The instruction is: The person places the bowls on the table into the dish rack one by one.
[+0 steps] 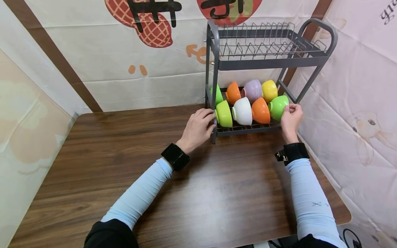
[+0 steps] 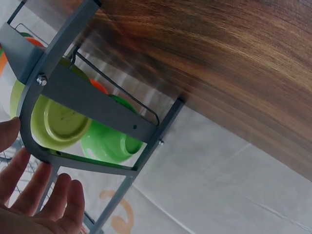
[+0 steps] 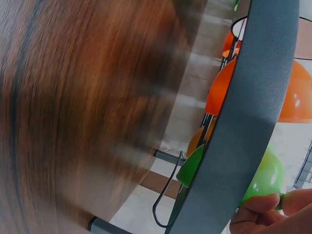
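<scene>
My right hand point(image 1: 291, 120) pinches the foot of a green bowl point(image 1: 277, 107) at the right end of the front row on the rack's lower shelf. In the right wrist view, thumb and fingers point(image 3: 261, 207) meet at that foot. My left hand point(image 1: 198, 128) is at the rack's front left post, its fingers point(image 2: 36, 187) extended and loosely bent by the grey frame point(image 2: 41, 73). Just inside the post, a lime green bowl point(image 1: 224, 114) lies on its side. Beside it are a white bowl point(image 1: 243, 111) and an orange bowl point(image 1: 261, 111).
Behind the front row lie a green bowl point(image 1: 218, 94), an orange bowl point(image 1: 233, 93), a purple bowl point(image 1: 252, 90) and a yellow bowl point(image 1: 269, 91). The two-tier grey rack point(image 1: 266, 64) stands on the wooden table point(image 1: 124, 155), close to the printed back and right walls.
</scene>
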A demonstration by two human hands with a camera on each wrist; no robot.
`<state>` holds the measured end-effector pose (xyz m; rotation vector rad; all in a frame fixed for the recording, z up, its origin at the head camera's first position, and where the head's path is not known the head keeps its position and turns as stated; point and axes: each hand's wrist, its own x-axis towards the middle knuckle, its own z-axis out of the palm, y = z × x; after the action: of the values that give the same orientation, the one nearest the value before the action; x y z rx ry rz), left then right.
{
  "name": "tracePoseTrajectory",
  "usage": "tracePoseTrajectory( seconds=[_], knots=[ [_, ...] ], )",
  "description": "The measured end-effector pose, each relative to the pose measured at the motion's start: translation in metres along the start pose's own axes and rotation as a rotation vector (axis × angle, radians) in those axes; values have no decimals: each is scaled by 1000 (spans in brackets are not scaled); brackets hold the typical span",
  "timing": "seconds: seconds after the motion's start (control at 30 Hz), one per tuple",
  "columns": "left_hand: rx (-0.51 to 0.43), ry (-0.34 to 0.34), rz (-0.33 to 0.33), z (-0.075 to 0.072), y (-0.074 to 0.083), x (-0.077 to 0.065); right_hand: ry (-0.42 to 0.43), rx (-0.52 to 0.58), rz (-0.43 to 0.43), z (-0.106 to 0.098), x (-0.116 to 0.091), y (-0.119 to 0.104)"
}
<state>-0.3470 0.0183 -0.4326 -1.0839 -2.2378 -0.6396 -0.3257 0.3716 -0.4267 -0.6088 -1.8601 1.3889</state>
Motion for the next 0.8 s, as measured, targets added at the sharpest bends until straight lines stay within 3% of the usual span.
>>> tracePoseTrajectory(
  seconds=[0.2, 0.4, 0.57, 0.7, 0.8],
  knots=[
    [5, -1, -6, 1, 0, 1, 35, -159, -96, -2, 2, 2],
    [31, -16, -21, -1, -3, 1, 30, -203, -160, 4, 4, 4],
    [66, -71, -51, -8, -6, -1, 11, -216, -207, 12, 8, 8],
    [109, -131, -125, -18, -5, -12, 16, -271, -282, 14, 2, 6],
    [129, -176, -223, -29, -1, -30, 3, -308, -421, 17, -25, -7]
  ],
)
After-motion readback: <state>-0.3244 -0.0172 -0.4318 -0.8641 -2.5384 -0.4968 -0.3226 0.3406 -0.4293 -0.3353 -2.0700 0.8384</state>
